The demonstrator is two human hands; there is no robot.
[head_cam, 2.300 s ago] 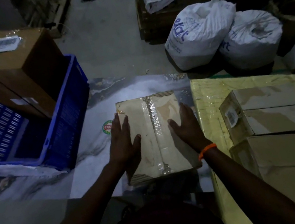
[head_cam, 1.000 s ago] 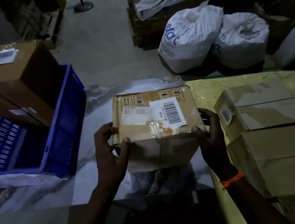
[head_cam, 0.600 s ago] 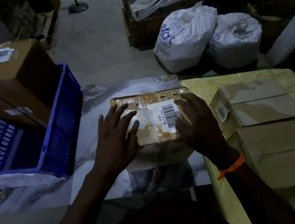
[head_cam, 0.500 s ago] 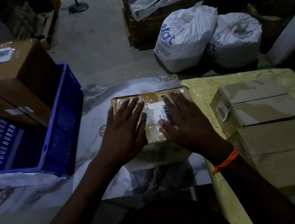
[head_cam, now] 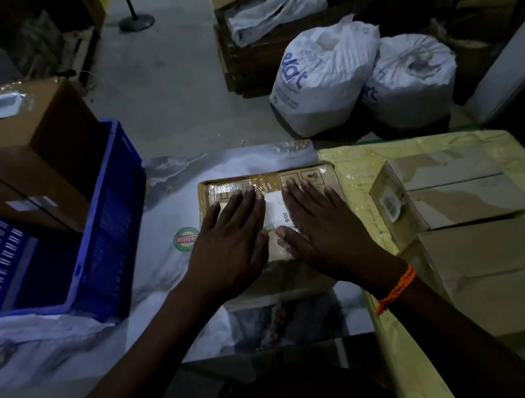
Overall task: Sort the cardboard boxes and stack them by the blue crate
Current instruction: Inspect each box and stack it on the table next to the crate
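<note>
Hands lie flat, fingers spread: left hand (head_cam: 227, 246) and right hand (head_cam: 326, 233) press the taped brown cardboard box (head_cam: 306, 179) onto the marble-patterned bench (head_cam: 165, 249), beside the blue plastic crate (head_cam: 111, 217).

Taped cardboard box (head_cam: 288, 177) flat on sheet, right of blue crate (head_cam: 112, 224).
</note>
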